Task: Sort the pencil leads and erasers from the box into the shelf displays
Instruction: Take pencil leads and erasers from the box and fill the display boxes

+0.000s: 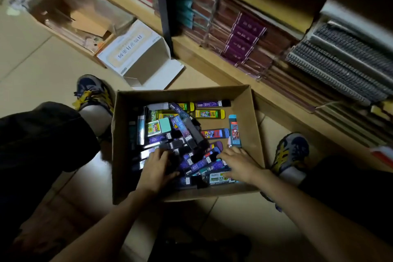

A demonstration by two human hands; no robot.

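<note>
An open cardboard box (pixel 251 121) sits on the floor between my feet. Inside lies a heap of several flat pencil-lead cases (pixel 187 130) in purple, black, yellow and blue, plus a mint-green eraser pack (pixel 159 126). My left hand (pixel 156 168) reaches into the near left of the pile, fingers spread over dark cases, thumb against a black one. My right hand (pixel 238 162) lies flat on purple cases at the near right, fingers pointing left. Whether either hand grips a case is not visible.
A wooden shelf (pixel 212 57) runs along the far right, stacked with notebooks (pixel 340 66) and purple packs (pixel 244 40). An open white carton (pixel 138 55) and a brown box (pixel 70 17) stand at the far left. My shoes (pixel 291 151) flank the box.
</note>
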